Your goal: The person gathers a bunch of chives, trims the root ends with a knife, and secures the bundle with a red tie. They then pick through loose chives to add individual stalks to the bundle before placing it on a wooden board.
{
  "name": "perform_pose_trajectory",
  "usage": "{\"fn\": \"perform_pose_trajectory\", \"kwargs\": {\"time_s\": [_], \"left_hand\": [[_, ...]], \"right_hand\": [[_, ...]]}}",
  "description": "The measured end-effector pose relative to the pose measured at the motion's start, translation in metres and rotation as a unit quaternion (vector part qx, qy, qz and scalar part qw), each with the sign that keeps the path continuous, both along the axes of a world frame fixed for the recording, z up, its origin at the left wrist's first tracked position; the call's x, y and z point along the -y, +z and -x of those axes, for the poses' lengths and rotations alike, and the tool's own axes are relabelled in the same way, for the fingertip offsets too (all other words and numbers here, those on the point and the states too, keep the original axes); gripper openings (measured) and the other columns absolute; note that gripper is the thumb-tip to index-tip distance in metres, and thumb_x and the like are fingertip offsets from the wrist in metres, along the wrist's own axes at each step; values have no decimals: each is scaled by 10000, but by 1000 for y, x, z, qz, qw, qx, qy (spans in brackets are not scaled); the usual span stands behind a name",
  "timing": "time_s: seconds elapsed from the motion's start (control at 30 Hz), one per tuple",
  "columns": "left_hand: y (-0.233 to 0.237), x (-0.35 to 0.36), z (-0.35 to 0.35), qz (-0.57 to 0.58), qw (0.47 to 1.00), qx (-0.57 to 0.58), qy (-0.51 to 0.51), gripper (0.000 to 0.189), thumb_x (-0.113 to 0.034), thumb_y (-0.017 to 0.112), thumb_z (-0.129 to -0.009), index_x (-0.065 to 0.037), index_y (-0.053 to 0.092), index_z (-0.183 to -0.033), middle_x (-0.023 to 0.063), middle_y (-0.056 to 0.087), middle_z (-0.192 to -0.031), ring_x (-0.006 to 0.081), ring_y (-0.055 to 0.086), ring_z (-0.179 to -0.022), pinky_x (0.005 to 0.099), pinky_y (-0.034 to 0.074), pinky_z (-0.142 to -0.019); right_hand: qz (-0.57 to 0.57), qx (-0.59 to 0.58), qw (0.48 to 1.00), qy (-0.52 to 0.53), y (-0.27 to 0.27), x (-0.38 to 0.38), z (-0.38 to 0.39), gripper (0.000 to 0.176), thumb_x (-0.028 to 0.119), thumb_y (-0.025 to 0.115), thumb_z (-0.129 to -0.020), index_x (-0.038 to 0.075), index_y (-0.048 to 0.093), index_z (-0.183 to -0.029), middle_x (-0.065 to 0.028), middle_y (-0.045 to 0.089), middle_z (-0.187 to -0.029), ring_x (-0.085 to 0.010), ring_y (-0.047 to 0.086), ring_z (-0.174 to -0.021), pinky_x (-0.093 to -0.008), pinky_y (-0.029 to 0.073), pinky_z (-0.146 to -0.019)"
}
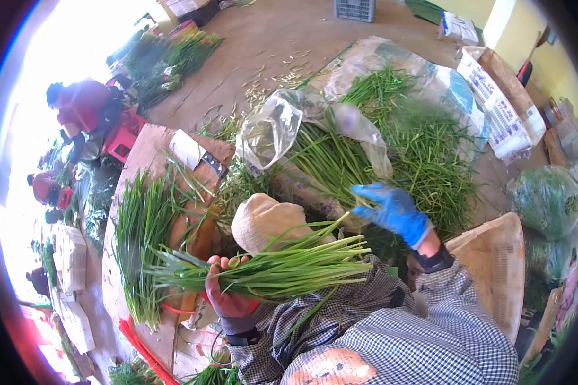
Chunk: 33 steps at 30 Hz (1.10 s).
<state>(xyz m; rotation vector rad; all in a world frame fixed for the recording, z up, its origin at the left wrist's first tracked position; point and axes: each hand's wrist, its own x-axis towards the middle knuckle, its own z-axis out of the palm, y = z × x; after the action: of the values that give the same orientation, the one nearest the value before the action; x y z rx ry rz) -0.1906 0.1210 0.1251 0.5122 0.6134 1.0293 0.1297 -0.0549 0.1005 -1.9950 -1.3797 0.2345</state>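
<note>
A bunch of long green chives (289, 269) lies across my lap, pale stem ends to the right. My left hand (225, 289) is wrapped round its leafy part from below. In a blue glove, my right hand (392, 212) is held off the stem ends with its fingers apart and nothing in them. Just beyond it, more chives (327, 154) lie in an open clear plastic bag (270, 131). A cleaver with a black handle (213, 165) rests on the wooden board (141, 151), near a laid-out pile of chives (141, 244).
Loose green leaves (430, 160) cover a plastic sheet ahead. At right stand a wooden-coloured crate (494, 276) and a white crate (501, 102). Red straps (144, 350) hang by the board's near edge. Other people (87, 112) sit at the left beside a red stool (125, 136).
</note>
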Motion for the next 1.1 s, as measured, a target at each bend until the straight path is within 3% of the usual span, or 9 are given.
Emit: {"fn": "perform_pose_trajectory", "kwargs": {"time_s": [0.2,0.3,0.4,0.57,0.67,0.73,0.83,0.93,1.1], "left_hand": [[32,-26,-29,-79,981,82,-154,309,-197,506,-995,-59,484,-1270,68,606,-1096,236,593,-1039,474,467,-1012],[46,-52,-47,-172,977,-58,-117,294,-178,545,-979,-42,534,-1239,65,615,-1076,218,597,-1049,467,513,-958],[58,-77,-85,-53,989,-67,-123,244,-198,586,-952,-53,561,-1146,57,609,-977,204,618,-908,393,539,-821],[58,-93,-147,-5,975,-62,-211,252,-202,653,-912,-63,610,-1116,32,618,-889,187,626,-785,403,555,-759],[74,-77,-181,-30,967,-125,-222,276,-246,692,-891,-56,621,-1077,30,620,-920,189,624,-848,379,539,-746],[72,-74,-196,-74,968,-117,-209,267,-244,690,-896,-64,623,-1081,33,623,-927,192,626,-887,390,530,-786],[67,-79,-197,-121,965,-68,-224,290,-238,648,-935,-86,598,-1176,52,628,-1047,195,610,-1017,440,488,-900],[52,-92,-172,-94,944,-139,-283,477,-286,592,-972,-75,456,-1378,95,559,-1266,235,572,-1136,458,475,-933],[19,-98,-130,-80,922,-193,-325,551,-296,601,-964,-54,409,-1420,161,542,-1300,307,544,-1208,464,464,-981]], "right_hand": [[-12,-181,960,216,-5,-78,64,659,500,629,-895,23,545,-1342,-198,635,-1231,-320,629,-1122,-363,476,-966],[16,-368,889,273,14,-77,73,795,599,605,-872,33,474,-1415,-186,618,-1279,-245,602,-1156,-351,447,-989],[-56,-557,793,239,26,-70,75,942,568,702,-813,-49,379,-1448,-134,570,-1327,-203,554,-1164,-346,417,-1024],[-18,-364,900,238,17,-76,75,990,466,841,-705,-39,398,-1433,-142,636,-1241,-171,597,-1120,-316,458,-976],[75,-266,946,168,20,-82,75,771,372,835,-744,-27,532,-1330,-115,667,-1182,-187,640,-1038,-323,495,-919],[18,-501,861,91,5,-83,66,510,255,811,-771,-6,646,-1177,-85,703,-1054,-162,663,-909,-316,529,-828],[-111,-548,828,28,8,-80,54,366,167,788,-771,7,689,-1084,-65,710,-941,-131,663,-819,-299,542,-754],[-143,-580,801,-20,16,-70,36,365,122,734,-804,-7,663,-1138,-70,707,-912,-140,670,-754,-291,552,-701],[-216,-575,783,-95,18,-63,8,301,132,634,-874,-26,639,-1131,-100,708,-896,-165,675,-723,-290,556,-659]]}}
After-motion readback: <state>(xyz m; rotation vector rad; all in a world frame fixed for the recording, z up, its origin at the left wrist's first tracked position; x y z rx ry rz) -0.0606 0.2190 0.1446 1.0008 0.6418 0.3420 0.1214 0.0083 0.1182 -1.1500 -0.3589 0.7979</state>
